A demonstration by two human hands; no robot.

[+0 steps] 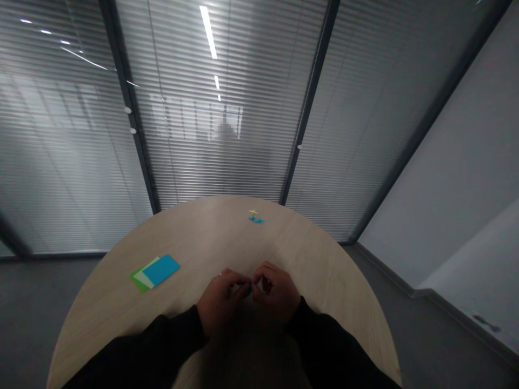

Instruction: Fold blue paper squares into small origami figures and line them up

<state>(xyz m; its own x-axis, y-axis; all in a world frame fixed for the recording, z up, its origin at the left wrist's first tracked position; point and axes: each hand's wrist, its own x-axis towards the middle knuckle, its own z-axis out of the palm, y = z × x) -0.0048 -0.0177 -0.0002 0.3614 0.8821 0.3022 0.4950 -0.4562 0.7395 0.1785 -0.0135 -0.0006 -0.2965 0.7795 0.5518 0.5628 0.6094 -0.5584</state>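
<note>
The left hand (221, 300) and the right hand (275, 292) are close together above the near edge of the counter, and they touch each other at the fingertips. The fingers (243, 279) of both hands are bent and closed around a small piece of blue paper (247, 292), which is mostly hidden, so its exact shape I cannot tell. A thin ring (219, 274) is on the left hand, and black sleeves (162, 346) cover both arms.

The round counter (284, 243) has a pale wood surface. On its left side lies a small stack of paper sheets (156, 272), with blue on top and pale green and green under it, a little fanned. Near the far edge there is a tiny yellow paper figure (253, 211), and just beside it are two tiny blue paper figures (257, 220).

Behind the counter stands a glass wall (211, 151) with closed grey blinds and dark metal frames (130, 108). The ceiling lights reflect in it. The floor (48, 292) is grey, and on the right is a pale wall (438, 162) with a low skirting (389, 273).
</note>
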